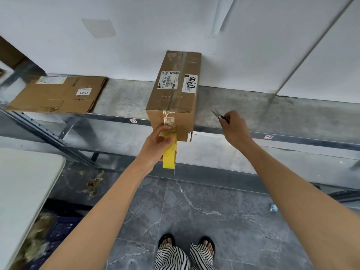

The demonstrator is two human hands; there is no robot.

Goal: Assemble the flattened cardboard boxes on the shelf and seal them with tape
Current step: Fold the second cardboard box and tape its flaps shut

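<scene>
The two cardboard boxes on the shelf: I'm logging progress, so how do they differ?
The flattened box lies flat at the left of the shelf; the assembled box stands formed, its near end overhanging the edge. The left hand, gripping a yellow tape roll, touches the assembled box; nothing touches the flattened box. The right hand holds snips nearby. Both boxes are brown cardboard with white labels.

tape roll (pixel 169 152): top hidden under the left hand (pixel 155 142)
snips (pixel 218 114): handles hidden inside the right hand (pixel 232 125)
label (pixel 168 79) above left hand: fine print unreadable
</scene>
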